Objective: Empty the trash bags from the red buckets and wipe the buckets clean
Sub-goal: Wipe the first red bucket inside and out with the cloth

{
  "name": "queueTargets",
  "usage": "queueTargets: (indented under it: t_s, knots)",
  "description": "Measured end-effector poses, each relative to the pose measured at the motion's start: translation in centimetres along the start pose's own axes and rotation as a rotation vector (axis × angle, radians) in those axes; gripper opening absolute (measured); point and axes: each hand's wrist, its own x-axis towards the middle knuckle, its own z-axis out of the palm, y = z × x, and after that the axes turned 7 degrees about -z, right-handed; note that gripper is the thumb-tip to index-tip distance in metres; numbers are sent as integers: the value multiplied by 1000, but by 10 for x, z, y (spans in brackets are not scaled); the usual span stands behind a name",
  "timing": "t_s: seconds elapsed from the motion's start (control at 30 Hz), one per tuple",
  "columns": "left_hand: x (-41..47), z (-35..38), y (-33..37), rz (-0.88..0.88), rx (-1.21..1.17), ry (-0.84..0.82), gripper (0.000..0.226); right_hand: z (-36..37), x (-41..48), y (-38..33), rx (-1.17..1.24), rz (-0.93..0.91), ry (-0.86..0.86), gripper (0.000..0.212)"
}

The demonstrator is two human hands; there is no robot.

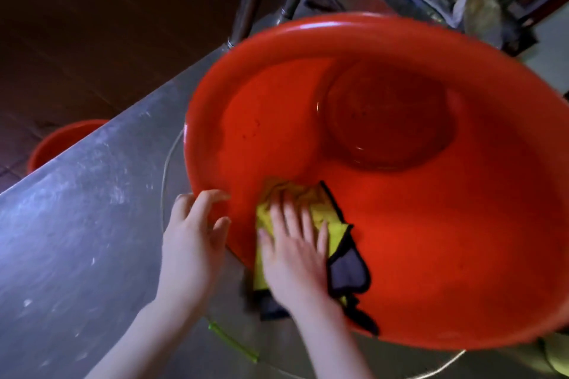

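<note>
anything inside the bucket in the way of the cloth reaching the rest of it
Nothing visible. The bucket holds no bag or trash, and its inside is bare. The right hand presses the cloth flat on the near inner wall, and the left hand grips the rim beside it.

Dim, bluish light. Glare streaks the far rim of the red bucket. The right hand and cloth are motion-blurred; the frame's edges smear.
</note>
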Motion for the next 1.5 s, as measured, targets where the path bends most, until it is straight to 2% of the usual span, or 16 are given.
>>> queueTargets:
  t_s: [0.1, 0.23, 0.33, 0.4, 0.47, 0.7, 0.8, 0.9, 1.0, 1.07, 1.13, 1.27, 1.37, 1.5]
  knots:
    - [2, -3, -6, -24, -15, -17, 41, 2, -7, -16, -8, -48, 30, 60]
    - [1, -4, -7, 0, -19, -26, 40, -5, 59, 22, -70, 151, 41, 59]
    - [2, -3, -9, 1, -17, -32, 40, -27, 116, 52, 37, 322, 9, 54]
    - [3, -3, -10, -1, -25, -33, 40, -34, 134, 59, 65, 354, -52, 54]
    - [1, -2, -12, -15, -39, -34, 39, -30, 130, 51, 53, 329, -60, 55]
    - [0, -2, -12, -1, -52, -27, 40, 6, 11, -29, 8, 3, 211, 54]
    - [1, -3, -12, -3, -45, -34, 40, 3, 18, -26, 31, 7, 180, 55]
    - [2, -3, -13, -8, -65, -38, 40, -2, 71, 1, 4, 69, 130, 59]
    - [1, -3, -13, -12, -90, -58, 40, -21, 133, 30, 190, 238, 50, 56]
    - [1, -2, -14, -19, -103, -63, 39, -29, 153, 35, 224, 272, -12, 55]
    - [2, -1, -14, -27, -104, -64, 39, -28, 148, 27, 251, 275, 27, 55]
    - [2, -1, -13, -21, -84, -48, 40, -8, 84, -4, 90, 139, 148, 60]
    - [2, -2, -12, -24, -66, -42, 42, 6, 30, -31, 55, 26, 210, 59]
    - [3, -3, -12, -18, -50, -40, 41, 5, 48, -25, 65, 13, 190, 61]
